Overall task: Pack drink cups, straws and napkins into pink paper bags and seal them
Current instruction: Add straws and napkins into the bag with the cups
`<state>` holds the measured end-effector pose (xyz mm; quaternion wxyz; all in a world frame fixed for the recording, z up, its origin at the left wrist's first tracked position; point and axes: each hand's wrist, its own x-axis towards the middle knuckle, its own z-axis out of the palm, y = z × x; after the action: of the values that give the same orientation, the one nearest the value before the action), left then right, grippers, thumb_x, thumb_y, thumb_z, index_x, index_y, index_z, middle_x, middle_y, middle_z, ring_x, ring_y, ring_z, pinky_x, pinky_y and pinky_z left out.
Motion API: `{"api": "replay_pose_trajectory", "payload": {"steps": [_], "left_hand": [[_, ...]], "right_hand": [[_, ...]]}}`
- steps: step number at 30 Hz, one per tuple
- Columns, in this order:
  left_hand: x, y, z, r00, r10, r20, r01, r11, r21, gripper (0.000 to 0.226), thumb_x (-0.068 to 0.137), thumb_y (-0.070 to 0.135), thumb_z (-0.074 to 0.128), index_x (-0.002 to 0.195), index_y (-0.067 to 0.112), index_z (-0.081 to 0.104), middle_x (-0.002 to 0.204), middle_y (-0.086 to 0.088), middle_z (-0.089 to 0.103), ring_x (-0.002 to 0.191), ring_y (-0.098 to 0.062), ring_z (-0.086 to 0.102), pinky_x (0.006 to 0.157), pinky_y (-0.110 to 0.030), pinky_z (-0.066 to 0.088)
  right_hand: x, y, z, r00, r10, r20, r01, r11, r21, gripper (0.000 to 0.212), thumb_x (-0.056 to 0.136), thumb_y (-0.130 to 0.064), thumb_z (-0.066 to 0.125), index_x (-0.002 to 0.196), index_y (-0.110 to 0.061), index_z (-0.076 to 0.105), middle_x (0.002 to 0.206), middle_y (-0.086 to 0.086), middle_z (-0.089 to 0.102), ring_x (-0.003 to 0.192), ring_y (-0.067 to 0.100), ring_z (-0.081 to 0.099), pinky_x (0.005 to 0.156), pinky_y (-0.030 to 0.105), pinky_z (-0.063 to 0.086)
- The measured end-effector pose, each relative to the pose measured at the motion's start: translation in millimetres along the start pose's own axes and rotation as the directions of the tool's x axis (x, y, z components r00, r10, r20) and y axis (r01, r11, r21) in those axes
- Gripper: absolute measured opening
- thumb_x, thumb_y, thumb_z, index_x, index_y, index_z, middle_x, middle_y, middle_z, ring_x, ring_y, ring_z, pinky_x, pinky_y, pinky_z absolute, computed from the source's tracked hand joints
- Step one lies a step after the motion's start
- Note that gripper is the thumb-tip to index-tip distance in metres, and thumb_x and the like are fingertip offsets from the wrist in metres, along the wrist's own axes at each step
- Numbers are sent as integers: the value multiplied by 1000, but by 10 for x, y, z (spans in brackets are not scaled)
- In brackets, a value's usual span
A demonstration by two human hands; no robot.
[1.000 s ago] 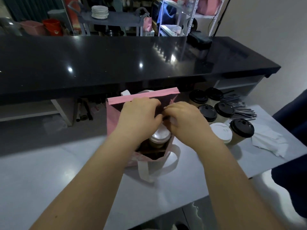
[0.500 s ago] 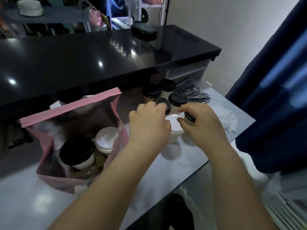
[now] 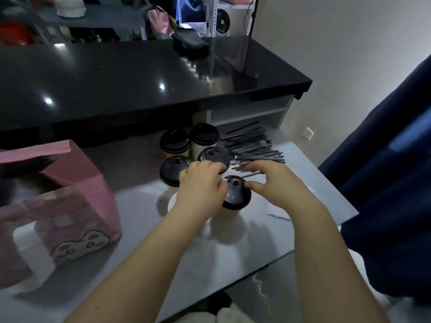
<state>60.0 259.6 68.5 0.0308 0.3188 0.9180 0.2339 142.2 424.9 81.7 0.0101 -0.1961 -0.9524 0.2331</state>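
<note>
A paper cup with a black lid (image 3: pixel 235 194) stands tilted between my hands on the grey table (image 3: pixel 130 257). My left hand (image 3: pixel 200 187) curls against its left side, thumb on the lid rim, and covers most of a white-lidded cup (image 3: pixel 172 202). The thumb of my right hand (image 3: pixel 277 185) touches the lid's right rim, while its fingers stretch out over the black straws (image 3: pixel 254 148). Several more black-lidded cups (image 3: pixel 175 141) stand behind. The open pink paper bag (image 3: pixel 77 183) with a white handle is at the left; its inside is blurred.
A glossy black counter (image 3: pixel 140 75) rises right behind the cups. A white napkin (image 3: pixel 277 209) lies under my right wrist. A person in dark blue clothing (image 3: pixel 391 183) stands at the table's right edge, and the near edge runs diagonally below my forearms.
Both hands left the pink bag's mouth and moved right to the group of cups. The view swung right, so the bag now sits at the far left.
</note>
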Motion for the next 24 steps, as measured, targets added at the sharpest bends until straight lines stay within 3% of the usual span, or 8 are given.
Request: {"api": "replay_pose_trajectory", "payload": {"steps": [7, 16, 20, 24], "left_hand": [[311, 430, 378, 1000, -12, 10, 12, 1000, 22, 37, 93, 31, 55, 129, 28, 57, 131, 9, 56, 128, -18, 39, 103, -36, 27], [641, 631, 756, 994, -84, 69, 76, 990, 115, 35, 94, 27, 51, 129, 30, 56, 133, 10, 54, 127, -18, 38, 101, -38, 25], [824, 684, 827, 991, -82, 103, 66, 986, 155, 35, 93, 26, 51, 127, 27, 58, 129, 7, 56, 124, -20, 40, 100, -38, 28], [1042, 700, 872, 989, -73, 131, 46, 979, 198, 33, 93, 30, 51, 125, 25, 58, 125, 5, 57, 120, -23, 42, 98, -39, 35]], "right_hand": [[430, 544, -45, 993, -71, 95, 64, 995, 76, 29, 90, -31, 64, 119, -30, 62, 116, -11, 64, 100, 12, 59, 86, 36, 50], [976, 1212, 243, 997, -32, 69, 35, 998, -49, 34, 88, -19, 62, 121, -22, 64, 130, -3, 56, 121, 25, 43, 98, 38, 41], [1304, 1262, 398, 996, 32, 80, -35, 998, 44, 37, 87, -15, 60, 123, -25, 64, 126, 3, 59, 119, 30, 44, 98, 38, 40], [1573, 1270, 512, 997, 57, 46, -49, 988, -148, 48, 86, -13, 59, 130, -31, 54, 135, 2, 50, 124, 31, 37, 102, 43, 31]]}}
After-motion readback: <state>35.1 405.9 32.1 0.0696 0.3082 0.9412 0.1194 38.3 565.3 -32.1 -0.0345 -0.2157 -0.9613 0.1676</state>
